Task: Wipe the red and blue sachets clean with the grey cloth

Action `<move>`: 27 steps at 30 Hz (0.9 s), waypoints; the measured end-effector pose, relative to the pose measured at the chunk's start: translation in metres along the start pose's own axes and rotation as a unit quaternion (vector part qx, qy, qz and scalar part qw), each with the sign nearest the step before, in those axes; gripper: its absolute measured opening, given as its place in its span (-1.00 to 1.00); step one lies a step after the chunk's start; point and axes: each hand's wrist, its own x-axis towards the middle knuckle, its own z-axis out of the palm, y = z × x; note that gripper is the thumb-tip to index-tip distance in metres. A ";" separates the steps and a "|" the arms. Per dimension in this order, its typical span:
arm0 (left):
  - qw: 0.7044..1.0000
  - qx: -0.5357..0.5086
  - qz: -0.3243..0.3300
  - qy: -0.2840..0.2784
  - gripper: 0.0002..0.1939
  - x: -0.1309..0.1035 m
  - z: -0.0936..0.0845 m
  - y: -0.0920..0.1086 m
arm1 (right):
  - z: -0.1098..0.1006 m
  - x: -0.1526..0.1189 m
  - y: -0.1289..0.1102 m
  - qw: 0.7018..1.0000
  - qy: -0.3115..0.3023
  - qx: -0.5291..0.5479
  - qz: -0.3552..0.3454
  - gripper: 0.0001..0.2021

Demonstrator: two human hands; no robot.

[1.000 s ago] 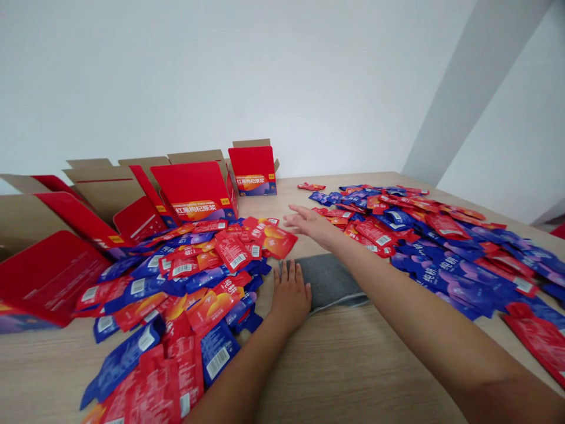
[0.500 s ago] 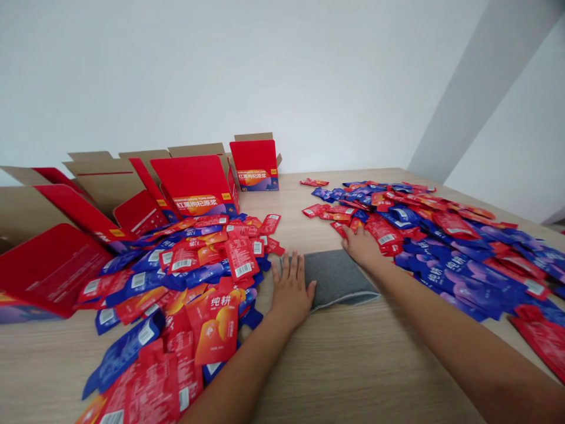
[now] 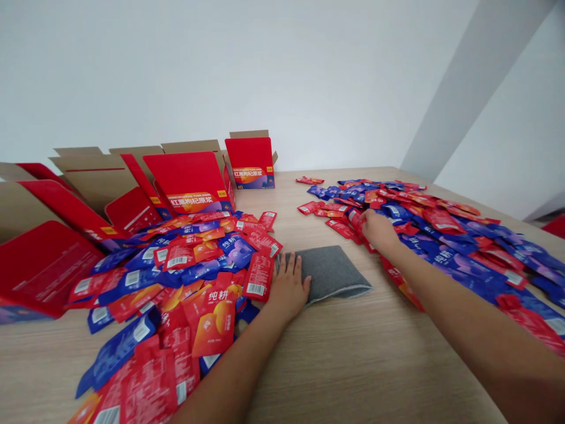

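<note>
Flat on the left end of a grey cloth pouch (image 3: 335, 271) lies my left hand (image 3: 289, 284), fingers apart, holding nothing. A red sachet (image 3: 258, 275) rests right beside it, at the edge of the left pile of red and blue sachets (image 3: 212, 321). My right hand (image 3: 378, 228) is at the near left side of the right pile (image 3: 445, 253), its fingers closed on a red sachet (image 3: 356, 221). The pouch's open edge faces the lower right.
Open red cartons (image 3: 189, 182) with raised flaps stand along the left, and another carton (image 3: 251, 165) is at the back by the wall. One red sachet (image 3: 309, 180) lies apart near the back. Something red shows at the far right edge.
My right hand has moved right from the pouch's far edge onto the right pile and closed on a sachet. More sachets lie on the left pile beside my left hand. The view has shifted slightly.
</note>
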 end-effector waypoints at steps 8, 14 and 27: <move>0.999 -0.001 -0.027 0.021 -0.50 0.005 0.006 -0.003 | 0.025 -0.068 -0.023 0.911 -0.051 0.403 -0.072 -0.77; 1.000 0.012 -0.003 0.027 -0.51 0.004 0.011 -0.005 | 0.035 -0.115 -0.055 0.946 0.012 0.112 -0.305 -0.63; 0.999 0.032 -0.007 0.024 -0.47 0.002 0.012 -0.003 | 0.064 -0.106 -0.023 0.947 -0.002 0.032 -0.321 -0.54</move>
